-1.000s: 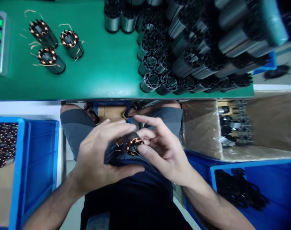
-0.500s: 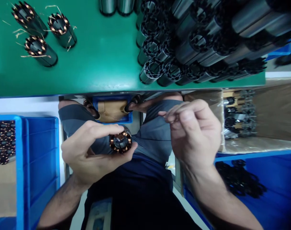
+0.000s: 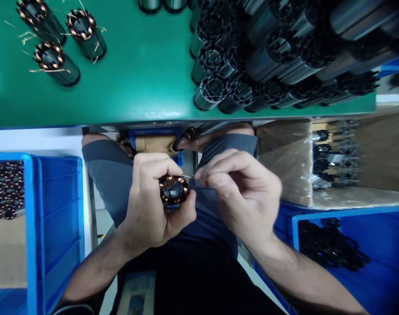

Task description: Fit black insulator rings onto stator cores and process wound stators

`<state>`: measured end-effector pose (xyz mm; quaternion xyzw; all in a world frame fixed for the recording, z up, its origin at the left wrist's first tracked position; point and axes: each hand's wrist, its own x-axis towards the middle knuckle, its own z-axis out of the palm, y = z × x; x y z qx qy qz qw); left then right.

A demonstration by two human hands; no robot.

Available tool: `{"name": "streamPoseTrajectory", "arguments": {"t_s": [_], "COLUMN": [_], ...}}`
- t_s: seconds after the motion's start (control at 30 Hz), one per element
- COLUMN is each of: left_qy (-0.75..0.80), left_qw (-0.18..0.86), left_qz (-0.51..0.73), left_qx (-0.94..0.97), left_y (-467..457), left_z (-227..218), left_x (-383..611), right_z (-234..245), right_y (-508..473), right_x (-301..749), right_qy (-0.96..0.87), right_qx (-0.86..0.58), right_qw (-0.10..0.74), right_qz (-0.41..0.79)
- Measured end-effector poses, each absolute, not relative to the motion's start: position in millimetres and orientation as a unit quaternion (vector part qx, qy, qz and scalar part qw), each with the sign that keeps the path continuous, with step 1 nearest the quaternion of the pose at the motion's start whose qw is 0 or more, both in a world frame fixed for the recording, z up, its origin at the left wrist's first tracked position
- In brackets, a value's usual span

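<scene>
A copper-wound stator [image 3: 174, 190] is clamped in the left hand [image 3: 150, 201] above the lap [image 3: 206, 201]; the right hand [image 3: 247, 194] is pinched together beside it, any held item blurred. Winding appears completed there and on three stators [image 3: 66, 74] on the tabletop [image 3: 130, 78], but not on the stacked cores [image 3: 262, 59].

I register soft glare on the flat green tabletop [image 3: 147, 83], motion blur on the bare right hand [image 3: 248, 197] at its fingertips [image 3: 218, 180], and dim, edge-stretched grey metal cylinders [image 3: 360, 18].

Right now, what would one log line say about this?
left hand: gripping copper-wound core | right hand: pinched, close beside it | green table: three wound cores, left side
</scene>
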<state>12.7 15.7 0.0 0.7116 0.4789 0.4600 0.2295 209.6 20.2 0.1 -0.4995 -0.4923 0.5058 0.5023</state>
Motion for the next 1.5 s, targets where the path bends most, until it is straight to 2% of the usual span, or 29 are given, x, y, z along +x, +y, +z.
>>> {"name": "streamPoseTrajectory", "arguments": {"t_s": [0.1,0.2,0.33,0.47,0.53,0.67,0.73,0.77,0.87,0.93,0.97,1.0,1.07,1.13,1.17,1.2,1.23,1.3,1.33,1.37,1.43,1.5], "left_qy": [0.488,0.519,0.521,0.478,0.474,0.470,0.476,0.483,0.470,0.437,0.442,0.459,0.494,0.470,0.452,0.444,0.440,0.420,0.405,0.397,0.418,0.433], "left_qw": [0.194,0.216,0.226,0.104,0.084,0.111,0.165,0.234,0.527,0.643,0.638,0.591,0.414,0.227,0.194,0.218,0.298,0.525,0.607,0.647,0.618,0.531], "left_qz": [0.460,0.440,0.435,0.437,0.418,0.409,0.413,0.409,0.325,0.274,0.288,0.328,0.406,0.430,0.424,0.413,0.393,0.315,0.274,0.250,0.262,0.314], "left_qx": [0.716,0.700,0.699,0.755,0.771,0.774,0.759,0.738,0.629,0.566,0.561,0.577,0.648,0.736,0.761,0.765,0.751,0.670,0.626,0.601,0.612,0.657], "left_y": [17.3,18.0,18.2,16.2,13.5,9.0,10.0,11.4,15.1,12.6,9.2,4.9,-4.2,-9.6,-9.9,-8.6,-6.2,0.1,2.9,5.0,6.7,6.1], "left_z": [-4.0,-8.3,-15.5,-23.0,-23.6,-13.4,-5.6,-2.8,-4.3,-12.6,-17.1,-20.7,-23.1,-18.1,-13.6,-8.6,-3.5,5.2,8.4,10.8,13.6,15.3], "left_x": [15.4,12.2,9.0,12.0,12.5,9.3,7.4,6.5,2.8,-0.1,-1.2,-1.6,0.2,4.7,6.9,8.4,8.7,5.4,2.5,-0.5,-5.1,-5.8], "right_z": [-1.8,-4.7,-10.6,-12.5,-9.4,5.4,16.3,22.3,39.3,46.4,47.8,47.9,45.4,42.6,42.3,42.9,44.5,49.4,51.8,53.6,53.5,48.1], "right_y": [8.7,1.7,-1.0,1.2,5.2,23.2,37.3,44.8,62.1,64.5,62.6,59.1,50.0,44.0,43.8,45.8,50.1,62.9,69.8,75.9,83.1,82.2], "right_x": [196.0,189.7,186.9,184.7,187.1,204.3,217.8,224.8,244.4,254.4,258.2,261.0,263.6,263.0,262.2,261.6,261.6,265.0,268.6,273.1,282.9,289.5], "right_qy": [-0.368,-0.326,-0.317,-0.327,-0.340,-0.418,-0.517,-0.576,-0.734,-0.771,-0.762,-0.735,-0.652,-0.590,-0.594,-0.629,-0.678,-0.765,-0.789,-0.795,-0.759,-0.668], "right_qx": [-0.469,-0.427,-0.412,-0.448,-0.450,-0.444,-0.439,-0.430,-0.370,-0.343,-0.351,-0.369,-0.408,-0.421,-0.419,-0.407,-0.388,-0.322,-0.299,-0.293,-0.324,-0.354], "right_qw": [0.483,0.480,0.478,0.505,0.507,0.441,0.385,0.358,0.281,0.226,0.207,0.197,0.183,0.175,0.178,0.187,0.200,0.228,0.234,0.239,0.237,0.182], "right_qz": [0.642,0.693,0.708,0.661,0.652,0.659,0.626,0.596,0.495,0.487,0.504,0.533,0.612,0.667,0.663,0.635,0.592,0.508,0.484,0.475,0.513,0.629]}}
